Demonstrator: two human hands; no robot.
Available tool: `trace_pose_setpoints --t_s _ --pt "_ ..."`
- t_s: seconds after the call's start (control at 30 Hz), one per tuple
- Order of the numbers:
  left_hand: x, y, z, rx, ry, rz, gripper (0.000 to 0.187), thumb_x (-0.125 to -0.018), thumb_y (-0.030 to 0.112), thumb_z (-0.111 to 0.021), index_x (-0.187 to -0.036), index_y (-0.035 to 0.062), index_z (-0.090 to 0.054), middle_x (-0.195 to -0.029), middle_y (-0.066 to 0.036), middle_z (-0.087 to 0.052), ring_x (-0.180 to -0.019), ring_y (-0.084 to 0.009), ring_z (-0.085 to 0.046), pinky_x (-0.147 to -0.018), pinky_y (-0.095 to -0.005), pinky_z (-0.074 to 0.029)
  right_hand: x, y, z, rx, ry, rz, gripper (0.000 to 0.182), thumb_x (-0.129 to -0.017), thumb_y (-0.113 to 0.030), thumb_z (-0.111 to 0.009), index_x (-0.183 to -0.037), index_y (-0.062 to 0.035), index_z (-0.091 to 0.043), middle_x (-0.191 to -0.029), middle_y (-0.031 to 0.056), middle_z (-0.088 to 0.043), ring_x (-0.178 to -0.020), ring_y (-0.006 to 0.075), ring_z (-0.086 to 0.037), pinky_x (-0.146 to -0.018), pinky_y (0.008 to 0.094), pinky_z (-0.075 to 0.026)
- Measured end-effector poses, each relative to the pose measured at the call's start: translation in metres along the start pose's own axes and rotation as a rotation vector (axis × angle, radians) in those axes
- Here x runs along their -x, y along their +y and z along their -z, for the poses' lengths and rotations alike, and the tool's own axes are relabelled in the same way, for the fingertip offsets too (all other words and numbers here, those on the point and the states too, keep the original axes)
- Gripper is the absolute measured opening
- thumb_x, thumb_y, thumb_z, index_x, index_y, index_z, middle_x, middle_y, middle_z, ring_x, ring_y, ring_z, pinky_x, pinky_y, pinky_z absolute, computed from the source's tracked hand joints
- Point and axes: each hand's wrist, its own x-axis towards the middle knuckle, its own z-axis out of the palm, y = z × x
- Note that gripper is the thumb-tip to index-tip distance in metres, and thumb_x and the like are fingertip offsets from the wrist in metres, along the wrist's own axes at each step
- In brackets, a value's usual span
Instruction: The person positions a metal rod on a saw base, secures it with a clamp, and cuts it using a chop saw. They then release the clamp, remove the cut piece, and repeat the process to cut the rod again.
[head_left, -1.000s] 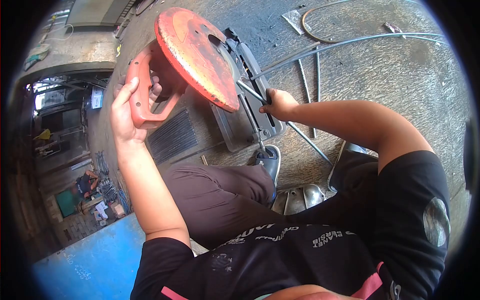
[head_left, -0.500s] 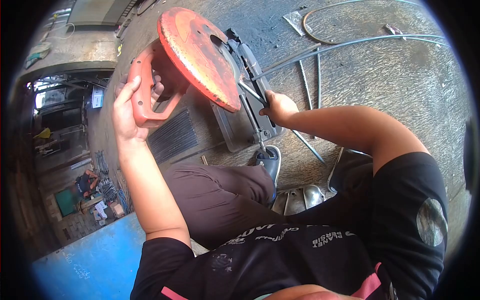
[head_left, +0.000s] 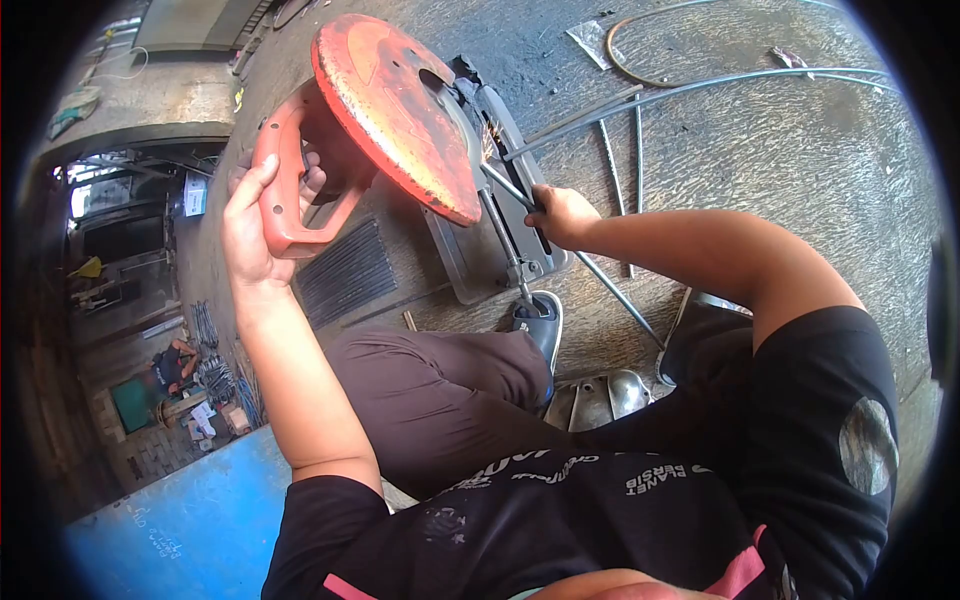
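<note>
My left hand [head_left: 250, 225] is wrapped around the red D-shaped handle [head_left: 280, 215] of a cut-off saw. Its worn red-orange blade guard [head_left: 390, 120] tilts over the dark metal base [head_left: 455, 265]. Closed around a thin grey metal rod [head_left: 510, 187], my right hand [head_left: 565, 217] sits just right of the base. The rod's far end meets the saw by the blade's edge, where small orange sparks [head_left: 490, 140] fly. Most of the blade is hidden under the guard. A screw clamp [head_left: 508, 250] lies along the base.
Long metal rods [head_left: 700, 88] and shorter pieces [head_left: 612, 165] lie on the floor at right. A bundle of dark rods [head_left: 350, 270] is left of the base. My shoe [head_left: 540, 325] touches near the clamp end. A blue panel [head_left: 190, 510] is at lower left; another person [head_left: 175, 365] is beyond.
The sparks at the blade have grown larger. My right hand has shifted very slightly toward the right, and the saw guard has moved a touch to the left.
</note>
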Motion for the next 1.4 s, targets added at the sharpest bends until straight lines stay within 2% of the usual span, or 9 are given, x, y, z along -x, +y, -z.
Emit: trace_pose_setpoints --t_s 0.3,0.37,0.4,0.47,0.57,0.8,1.17,1.3,1.4 --pt "0.0 0.0 0.0 0.007 0.013 0.005 0.031 -0.088 0.01 -0.054 -0.115 0.0001 -0.043 -0.106 -0.021 -0.056 -0.096 -0.0274 -0.061 -0.085 -0.0388 -0.053 -0.001 0.0 0.003 0.046 -0.079 0.051 0.026 -0.082 -0.02 -0.067 -0.095 -0.0003 -0.057 -0.088 0.0192 -0.065 -0.086 0.0352 -0.064 -0.077 0.0428 -0.048" --pt "0.0 0.0 0.0 -0.009 0.0 0.001 0.03 -0.088 0.01 -0.054 -0.114 0.0001 -0.042 -0.106 -0.021 -0.056 -0.097 -0.0275 -0.061 -0.085 -0.0389 -0.053 -0.001 0.0 0.006 -0.014 -0.145 0.038 0.02 -0.085 -0.016 -0.064 -0.094 0.0003 -0.057 -0.083 0.0164 -0.065 -0.075 0.0268 -0.066 -0.07 0.0384 -0.05" --pt "0.0 0.0 0.0 -0.008 0.0 0.001 0.03 -0.088 0.01 -0.054 -0.114 0.0001 -0.042 -0.106 -0.021 -0.056 -0.097 -0.0275 -0.061 -0.085 -0.0389 -0.053 -0.002 0.001 0.008 -0.013 -0.145 0.038 0.02 -0.085 -0.016 -0.064 -0.094 0.0003 -0.057 -0.083 0.0164 -0.065 -0.075 0.0268 -0.066 -0.07 0.0384 -0.05" --pt "0.0 0.001 0.0 -0.012 0.006 0.01 0.031 -0.088 0.01 -0.054 -0.115 -0.0003 -0.043 -0.107 -0.021 -0.056 -0.097 -0.0274 -0.06 -0.085 -0.0387 -0.053 -0.003 0.002 0.011 -0.113 -0.23 0.026 0.019 -0.088 -0.017 -0.063 -0.09 0.0005 -0.055 -0.073 0.0125 -0.063 -0.062 0.022 -0.065 -0.061 0.0366 -0.052" --pt "0.001 0.0 -0.001 -0.014 0.002 0.0 0.033 -0.088 0.011 -0.054 -0.118 -0.0026 -0.045 -0.107 -0.021 -0.056 -0.097 -0.027 -0.06 -0.085 -0.0383 -0.052 -0.007 0.006 0.011 -0.196 -0.293 0.035 0.016 -0.089 -0.015 -0.059 -0.089 0.0014 -0.055 -0.071 0.0105 -0.063 -0.058 0.0186 -0.064 -0.058 0.0355 -0.053" --pt "0.0 0.0 0.0 0.007 0.005 0.016 0.038 -0.088 0.012 -0.054 -0.121 -0.006 -0.046 -0.106 -0.019 -0.057 -0.097 -0.0261 -0.06 -0.085 -0.0379 -0.052 -0.009 0.007 0.012 -0.343 -0.411 -0.036 0.012 -0.093 -0.01 -0.052 -0.091 0.0007 -0.057 -0.072 0.0092 -0.063 -0.064 0.0169 -0.063 -0.064 0.0329 -0.049" --pt "0.001 0.0 0.0 0.006 -0.008 0.013 0.037 -0.088 0.012 -0.055 -0.119 -0.0053 -0.047 -0.105 -0.019 -0.058 -0.097 -0.0259 -0.06 -0.085 -0.0376 -0.053 -0.01 0.008 0.011 -0.614 -0.55 -0.168 0.03 -0.101 -0.02 -0.036 -0.1 0.0034 -0.056 -0.083 0.0134 -0.065 -0.071 0.0197 -0.063 -0.066 0.0333 -0.052" --pt "0.0 0.001 0.0 0.012 -0.03 0.016 0.036 -0.088 0.012 -0.055 -0.118 -0.0051 -0.045 -0.105 -0.019 -0.058 -0.097 -0.0265 -0.06 -0.085 -0.0382 -0.053 -0.006 0.003 0.015 -0.668 -0.531 -0.191 0.031 -0.101 -0.02 -0.036 -0.099 0.0029 -0.056 -0.08 0.0119 -0.064 -0.069 0.0192 -0.062 -0.064 0.0324 -0.052" --pt "0.0 -0.001 0.001 0.02 0.008 0.005 0.037 -0.088 0.012 -0.055 -0.119 -0.0056 -0.044 -0.105 -0.019 -0.057 -0.097 -0.0269 -0.061 -0.085 -0.0384 -0.053 -0.009 -0.01 0.034 -0.505 -0.352 -0.227 0.03 -0.101 -0.024 -0.039 -0.102 0.0006 -0.056 -0.077 0.0079 -0.061 -0.062 0.0148 -0.057 -0.057 0.0291 -0.048"
